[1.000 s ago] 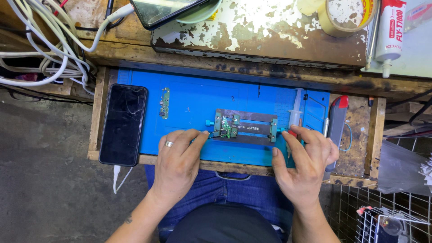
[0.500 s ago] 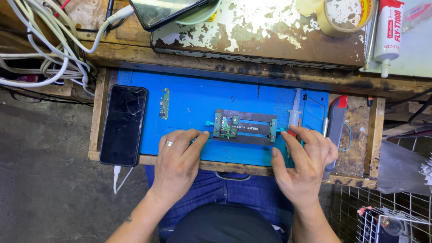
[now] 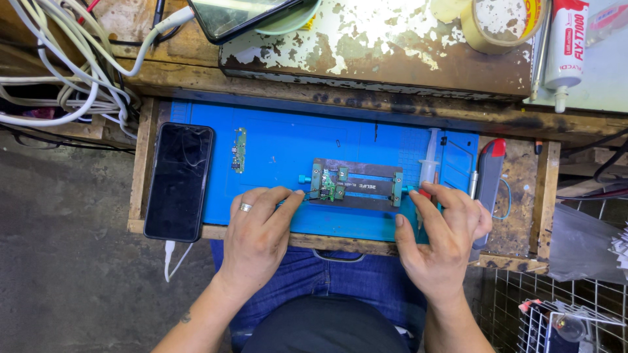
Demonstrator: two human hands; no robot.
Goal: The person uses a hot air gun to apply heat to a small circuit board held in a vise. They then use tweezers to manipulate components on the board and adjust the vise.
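A dark metal board holder [image 3: 366,188] with teal clamps lies on the blue work mat [image 3: 275,157] and grips a small green circuit board [image 3: 329,187]. My left hand [image 3: 258,229], wearing a ring, lies flat on the mat, its fingertips touching the holder's left end. My right hand [image 3: 441,235] is curled at the holder's right end, its fingers pinched around a thin tool with a red part [image 3: 424,193]. Most of that tool is hidden by the fingers.
A black phone [image 3: 180,180] with a white cable lies left of the mat, and a narrow green board strip [image 3: 239,150] lies on it. By my right hand are a syringe [image 3: 430,157] and a red-and-black tool [image 3: 489,180]. Cables [image 3: 59,78], tape roll [image 3: 500,23], glue tube [image 3: 568,46] behind; wire basket [image 3: 556,307] lower right.
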